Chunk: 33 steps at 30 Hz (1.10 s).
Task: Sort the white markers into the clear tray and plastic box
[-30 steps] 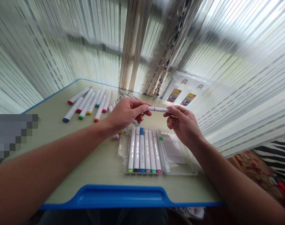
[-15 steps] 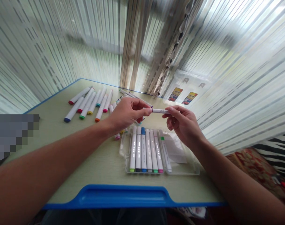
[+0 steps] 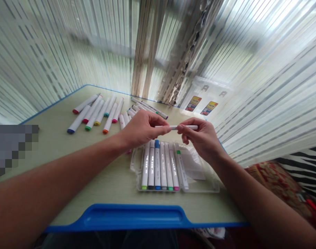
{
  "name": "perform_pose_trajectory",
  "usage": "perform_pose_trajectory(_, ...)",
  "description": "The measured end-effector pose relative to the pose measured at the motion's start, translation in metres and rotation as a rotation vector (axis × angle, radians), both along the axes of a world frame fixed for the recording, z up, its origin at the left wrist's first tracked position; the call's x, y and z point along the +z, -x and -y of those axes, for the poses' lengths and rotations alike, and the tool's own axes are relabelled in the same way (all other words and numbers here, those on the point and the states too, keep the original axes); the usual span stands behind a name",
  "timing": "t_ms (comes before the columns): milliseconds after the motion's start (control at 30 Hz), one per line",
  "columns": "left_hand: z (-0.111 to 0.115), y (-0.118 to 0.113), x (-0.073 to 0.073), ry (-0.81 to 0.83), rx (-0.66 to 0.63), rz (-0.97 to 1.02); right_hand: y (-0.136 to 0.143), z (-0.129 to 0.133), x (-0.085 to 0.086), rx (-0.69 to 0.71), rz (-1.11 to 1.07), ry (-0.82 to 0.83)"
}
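Observation:
A white marker [image 3: 173,127] is held level between both hands, above the back of a clear plastic marker case [image 3: 136,168]. My left hand [image 3: 143,128] pinches its left part between thumb and fingers. My right hand [image 3: 201,136] grips the right part, and the marker's end sticks out past the thumb. Fingers partly cover the marker, so I cannot tell whether its cap is on. The open case holds several white markers [image 3: 157,169] side by side with coloured ends. One marker with a green band [image 3: 182,169] lies slightly tilted to their right.
Loose markers [image 3: 95,114] with coloured caps lie at the back left of the table [image 3: 100,186]. More slim markers [image 3: 152,107] lie behind my left hand. A clear box with two labels [image 3: 204,100] stands at the back right, by striped curtains. The table has a blue front rim [image 3: 134,218].
My hands have come closer together on the marker. The right fingers have shifted left along it, and its right end now shows beyond them. The view has shifted slightly.

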<state>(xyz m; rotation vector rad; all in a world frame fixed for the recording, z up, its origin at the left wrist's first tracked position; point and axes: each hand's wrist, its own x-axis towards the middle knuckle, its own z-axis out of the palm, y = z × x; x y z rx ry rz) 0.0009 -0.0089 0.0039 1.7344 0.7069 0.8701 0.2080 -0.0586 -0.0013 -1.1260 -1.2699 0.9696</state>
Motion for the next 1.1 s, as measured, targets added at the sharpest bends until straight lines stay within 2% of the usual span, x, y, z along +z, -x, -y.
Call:
perform_pose_trajectory(267, 0.0014, -0.0019, -0.0044, -0.08, -0.027, 0.004, 0.0021, 0.0069, 0.0031, -0.111, 0.279, -0.056)
perform_pose_trajectory(500, 0.0021, -0.0011, -0.0024, -0.102, -0.051, -0.02, 0.0032, 0.0087, 0.0061, -0.139, 0.346, -0.085)
perform_pose_trajectory(633, 0.003, -0.001, 0.0, -0.107, -0.023, -0.027, 0.0016, 0.0073, 0.0041, -0.134, 0.313, -0.059)
perform_pose_trajectory(733, 0.0011, -0.0012, 0.0008, -0.088, 0.039, -0.011, -0.0001, 0.0041, 0.0012, -0.092, 0.207, -0.04)
perform_pose_trajectory(867, -0.0035, -0.0019, 0.001, -0.022, 0.116, 0.04, -0.0012, 0.0003, -0.0007, -0.033, 0.059, -0.028)
perform_pose_trajectory(1100, -0.0069, -0.0033, 0.0006, 0.12, 0.148, 0.145, 0.0014, 0.002, 0.0025, -0.009, -0.016, 0.0)
